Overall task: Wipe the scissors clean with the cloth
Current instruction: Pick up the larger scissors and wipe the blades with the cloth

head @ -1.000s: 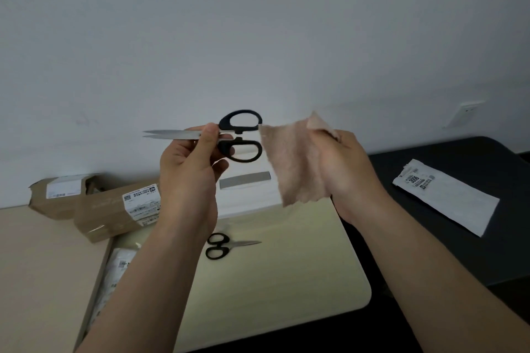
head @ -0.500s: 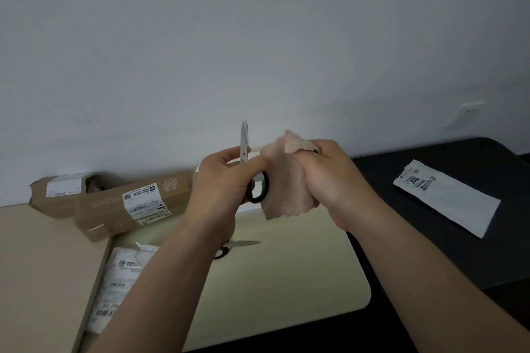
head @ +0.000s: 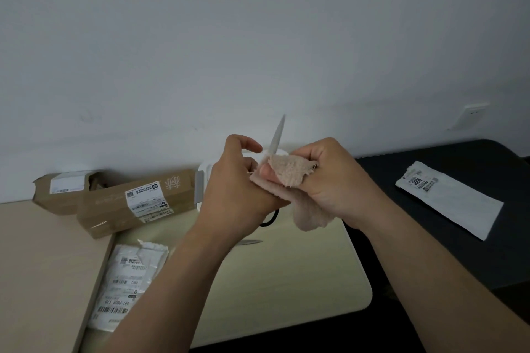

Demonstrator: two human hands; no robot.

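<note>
My left hand (head: 232,192) grips a pair of scissors (head: 277,135) by the black handles, held above the table. The steel blades point up and a little right; a loop of the handle shows below my palm. My right hand (head: 335,180) pinches a beige cloth (head: 289,172) around the base of the blades, and the rest of the cloth hangs below my fingers. A second pair of scissors (head: 251,242) lies on the pale table behind my left forearm, with only its blade tip showing.
Two brown cardboard boxes (head: 134,203) lie against the wall at left. A white labelled packet (head: 126,281) lies on the pale table (head: 301,281) at front left. Another white packet (head: 450,198) rests on the black table at right. A white wall rises behind.
The scissors went from lying sideways to pointing up. My hands came together and lower, and the cloth now wraps the base of the blades.
</note>
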